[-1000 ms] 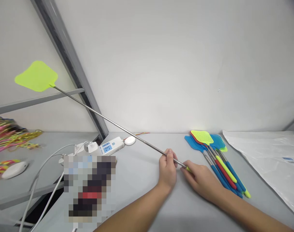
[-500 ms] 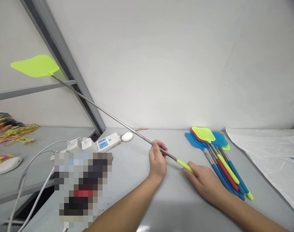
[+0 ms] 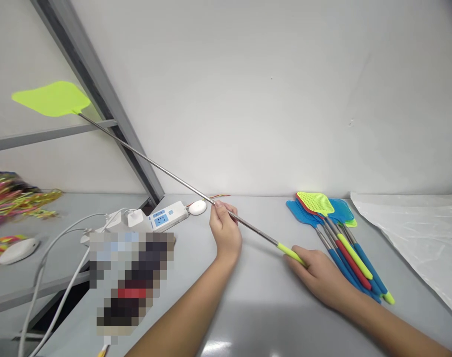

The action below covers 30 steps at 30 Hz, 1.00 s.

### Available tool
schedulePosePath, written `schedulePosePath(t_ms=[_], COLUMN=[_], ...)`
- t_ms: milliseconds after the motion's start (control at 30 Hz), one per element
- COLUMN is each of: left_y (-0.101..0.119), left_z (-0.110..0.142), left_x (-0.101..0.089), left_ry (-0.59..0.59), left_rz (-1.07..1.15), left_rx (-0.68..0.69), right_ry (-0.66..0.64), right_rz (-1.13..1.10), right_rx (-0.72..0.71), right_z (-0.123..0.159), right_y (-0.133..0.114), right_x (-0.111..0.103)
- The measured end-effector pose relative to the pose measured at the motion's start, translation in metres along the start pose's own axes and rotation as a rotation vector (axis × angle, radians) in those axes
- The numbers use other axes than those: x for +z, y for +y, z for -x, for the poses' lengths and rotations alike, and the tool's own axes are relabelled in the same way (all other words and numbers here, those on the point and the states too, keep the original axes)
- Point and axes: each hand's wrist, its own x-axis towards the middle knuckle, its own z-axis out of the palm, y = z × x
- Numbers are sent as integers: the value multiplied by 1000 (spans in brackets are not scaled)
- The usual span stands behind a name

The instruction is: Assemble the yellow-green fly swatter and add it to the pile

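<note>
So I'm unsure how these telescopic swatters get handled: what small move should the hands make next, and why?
Probably push the rod in toward the handle. The left hand pinches the extended rod, the right hand grips the handle, and the swatters in the pile beside it look short.

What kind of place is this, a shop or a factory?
Probably a small workshop or packing bench: a pile of fly swatters lies on the grey table, with a power strip and plastic sheeting.
</note>
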Motion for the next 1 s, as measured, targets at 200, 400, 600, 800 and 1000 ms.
schedulePosePath(t_ms=[200, 400, 600, 800, 1000], left_y=[4, 4, 1, 8, 16], left_z=[11, 37, 56, 50, 12], left_x=[1, 5, 10, 8, 0], left_ry=[-40, -273, -508, -587, -117], left_rz=[-62, -115, -82, -84, 15], left_rx=[-76, -154, -215, -96, 74], right_ry=[5, 31, 31, 7, -29], right_rz=[32, -8, -88, -190, -154], right_rx=[4, 10, 12, -13, -50], right_z=[-1, -1, 1, 0, 1], right_y=[2, 1, -1, 0, 2], right_x=[0, 2, 4, 1, 0])
